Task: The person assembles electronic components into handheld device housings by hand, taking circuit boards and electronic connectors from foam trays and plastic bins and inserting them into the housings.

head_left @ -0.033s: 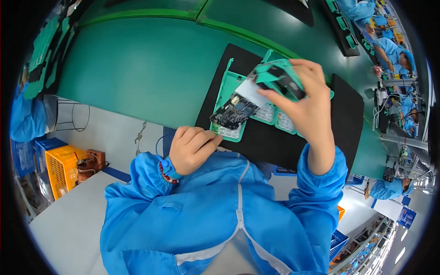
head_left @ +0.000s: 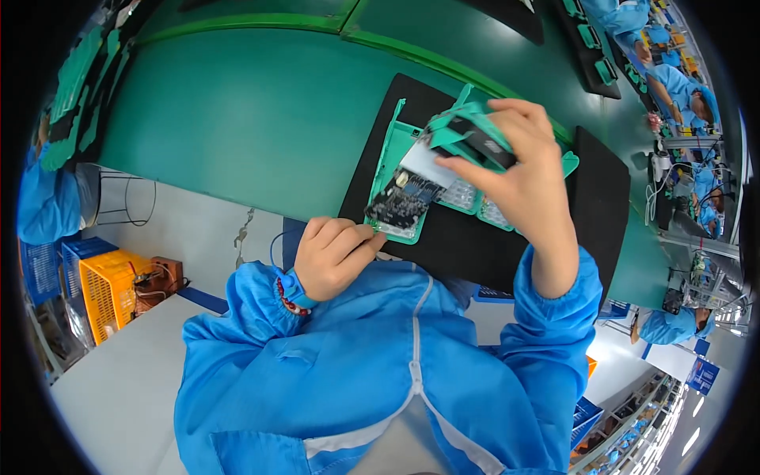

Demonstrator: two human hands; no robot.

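My right hand [head_left: 529, 170] grips a circuit board assembly [head_left: 408, 198] between thumb and fingers. It has a dark populated board at its lower end, a white flat part, and a black block in a green frame at the top. The assembly is tilted over a light green plastic housing [head_left: 389, 156], whose near end shows clear bumpy keys. My left hand [head_left: 332, 260] has curled fingers, with the fingertips at the housing's near left corner. Further housings [head_left: 460, 195] lie beside it, partly hidden under my right hand. Whether the board touches the housing I cannot tell.
A black mat [head_left: 475, 257] lies under the housings on the green table [head_left: 237, 119]. Another black mat [head_left: 598, 186] is to the right. At the left, below table height, stands an orange basket [head_left: 108, 289]. Co-workers in blue are at the far right and left.
My right hand has moved slightly left with the circuit board assembly, and the board's lower end sits a little lower over the housing. My left hand stays at the corner.
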